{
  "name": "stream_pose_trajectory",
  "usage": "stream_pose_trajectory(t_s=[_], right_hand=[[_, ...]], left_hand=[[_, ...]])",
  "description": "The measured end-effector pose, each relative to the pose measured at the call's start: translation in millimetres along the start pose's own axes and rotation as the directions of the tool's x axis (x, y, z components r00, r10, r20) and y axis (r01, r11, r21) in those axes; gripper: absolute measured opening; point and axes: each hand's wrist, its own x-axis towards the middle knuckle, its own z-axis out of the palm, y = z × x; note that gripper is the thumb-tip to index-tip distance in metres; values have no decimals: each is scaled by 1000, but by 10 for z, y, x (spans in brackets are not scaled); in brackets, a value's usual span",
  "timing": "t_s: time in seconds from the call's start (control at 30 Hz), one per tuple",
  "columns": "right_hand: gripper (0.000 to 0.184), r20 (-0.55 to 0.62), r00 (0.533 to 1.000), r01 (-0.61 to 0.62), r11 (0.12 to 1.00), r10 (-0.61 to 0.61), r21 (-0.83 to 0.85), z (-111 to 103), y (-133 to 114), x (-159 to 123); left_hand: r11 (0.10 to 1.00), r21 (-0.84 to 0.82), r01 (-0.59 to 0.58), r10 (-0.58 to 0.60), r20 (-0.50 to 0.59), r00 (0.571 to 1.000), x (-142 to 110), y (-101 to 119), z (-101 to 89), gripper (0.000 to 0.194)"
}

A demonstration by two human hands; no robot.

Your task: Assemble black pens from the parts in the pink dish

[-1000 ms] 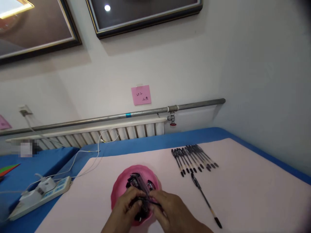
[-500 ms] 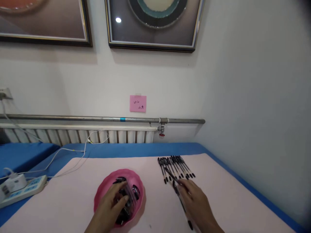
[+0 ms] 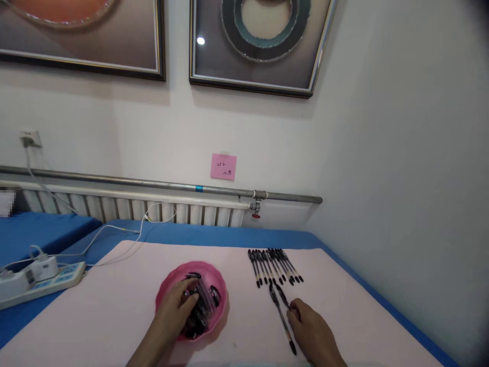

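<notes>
My left hand [image 3: 171,308] reaches into a pink scalloped bowl [image 3: 222,316], its thumb and fingers bent together over dark pen parts; what they grip is hidden. Inside the bowl lie black caps and clear tubes [image 3: 206,299]. On the right, my right hand [image 3: 313,329] pinches a black-capped pen [image 3: 281,294] low over the pink sheet, with most of its barrel covered by the fingers. Just left of that hand lies a single pen [image 3: 283,322], slanting. Farther back, several similar pens [image 3: 272,265] are lined up side by side, caps toward the wall.
A pink sheet [image 3: 126,300] covers the blue-topped table [image 3: 214,234]. At left, a power strip [image 3: 63,278] holds white plugs, and a white cable [image 3: 103,229] runs across the table. A radiator [image 3: 133,209] and a pipe [image 3: 164,183] line the wall behind.
My right hand has drawn the held pen back toward me, away from the row and alongside the single pen. My left hand stays in the bowl. The camera view has tilted slightly.
</notes>
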Motion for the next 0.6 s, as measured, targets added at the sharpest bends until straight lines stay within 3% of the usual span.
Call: stream_pose_trajectory(t_s=[0.43, 0.5, 0.6], right_hand=[[19, 61, 998, 21, 996, -27, 91, 1, -68, 27], [22, 37, 999, 35, 991, -40, 126, -25, -45, 44], [25, -52, 998, 43, 975, -32, 218, -56, 2, 56]], left_hand=[[997, 83, 6, -4, -28, 1000, -2, -13, 40, 37], [998, 64, 26, -25, -25, 999, -5, 23, -16, 38], [997, -18, 71, -72, -105, 992, 3, 68, -155, 38]])
